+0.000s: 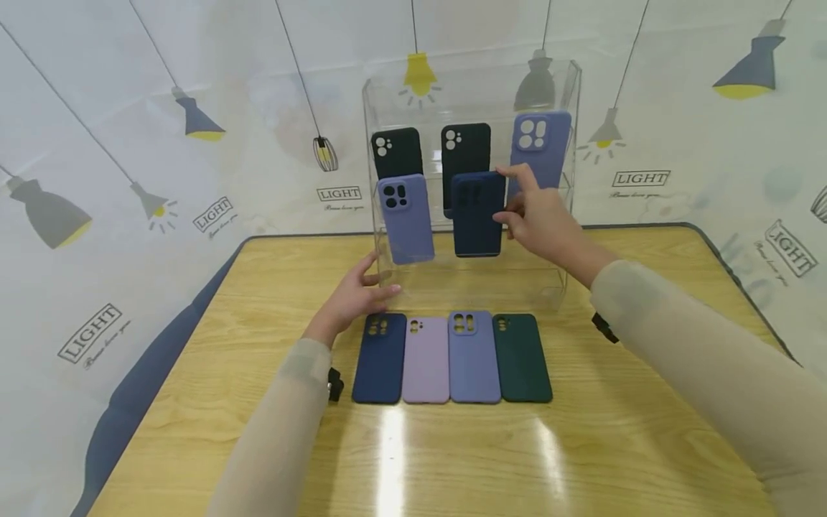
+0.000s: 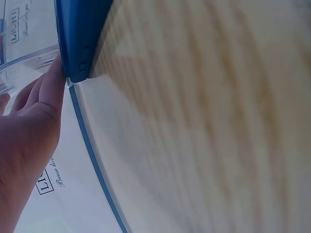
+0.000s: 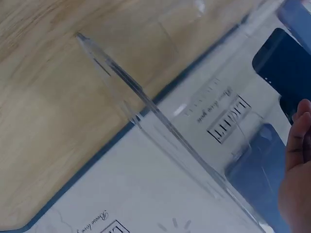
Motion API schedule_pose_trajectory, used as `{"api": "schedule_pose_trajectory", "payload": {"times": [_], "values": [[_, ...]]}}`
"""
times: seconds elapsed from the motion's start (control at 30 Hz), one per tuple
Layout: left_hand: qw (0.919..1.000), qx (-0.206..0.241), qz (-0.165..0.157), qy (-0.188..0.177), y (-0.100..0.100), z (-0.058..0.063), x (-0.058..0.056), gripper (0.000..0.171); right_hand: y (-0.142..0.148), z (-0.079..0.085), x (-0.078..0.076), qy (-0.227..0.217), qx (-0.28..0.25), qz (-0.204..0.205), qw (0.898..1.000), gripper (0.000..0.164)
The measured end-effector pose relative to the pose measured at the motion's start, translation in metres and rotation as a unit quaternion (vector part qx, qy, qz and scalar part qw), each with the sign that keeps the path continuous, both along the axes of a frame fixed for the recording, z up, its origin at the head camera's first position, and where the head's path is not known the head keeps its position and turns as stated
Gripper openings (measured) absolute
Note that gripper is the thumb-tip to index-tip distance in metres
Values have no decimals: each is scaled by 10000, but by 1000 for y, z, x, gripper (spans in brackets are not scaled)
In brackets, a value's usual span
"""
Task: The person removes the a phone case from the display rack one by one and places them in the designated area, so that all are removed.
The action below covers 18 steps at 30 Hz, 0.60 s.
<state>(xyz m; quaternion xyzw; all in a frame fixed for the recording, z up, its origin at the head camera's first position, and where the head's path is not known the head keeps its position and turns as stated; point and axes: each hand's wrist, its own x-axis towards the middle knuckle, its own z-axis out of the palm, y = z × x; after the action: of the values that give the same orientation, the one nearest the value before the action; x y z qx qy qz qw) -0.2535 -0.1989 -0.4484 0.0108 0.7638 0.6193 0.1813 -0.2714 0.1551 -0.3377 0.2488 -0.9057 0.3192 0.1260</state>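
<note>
My right hand [image 1: 543, 219] pinches the right edge of a navy phone case [image 1: 478, 215], upright at the middle of a clear display stand [image 1: 468, 287]. Part of that hand [image 3: 296, 170] shows in the right wrist view. My left hand [image 1: 352, 294] holds the stand's lower left side, with its fingers near the side panel. Below it a navy case [image 1: 380, 359] lies on the table, and its blue edge [image 2: 80, 43] shows close up in the left wrist view. Beside it lie a pink case [image 1: 426, 362], a periwinkle case [image 1: 474, 362] and a dark green case [image 1: 523, 362].
On the stand's upper row are two dark cases [image 1: 397, 153] [image 1: 466, 151] and a periwinkle case [image 1: 549, 154]. Another periwinkle case [image 1: 410, 230] stands lower left. A wooden table [image 1: 258, 402] bears everything, against a wall covering [image 1: 258, 108] printed with lamps.
</note>
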Motion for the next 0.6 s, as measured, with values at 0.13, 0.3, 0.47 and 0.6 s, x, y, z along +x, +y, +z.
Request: {"api": "schedule_pose_trajectory", "payload": {"times": [0.13,0.3,0.47,0.6], "values": [[10000,33,16,24,-2,-2,0,98,13,18,10,423,-21,-55,9991,68],[10000,75,13,-32,-4,-4,1,98,37,38,27,65,-172,-298,9994,75],[10000,84,23,-45,-5,-2,0,97,65,42,43,-1044,-323,-586,9923,80],[10000,82,-1,-45,-3,0,-1,96,87,35,55,-1885,-194,-650,9797,82]]}}
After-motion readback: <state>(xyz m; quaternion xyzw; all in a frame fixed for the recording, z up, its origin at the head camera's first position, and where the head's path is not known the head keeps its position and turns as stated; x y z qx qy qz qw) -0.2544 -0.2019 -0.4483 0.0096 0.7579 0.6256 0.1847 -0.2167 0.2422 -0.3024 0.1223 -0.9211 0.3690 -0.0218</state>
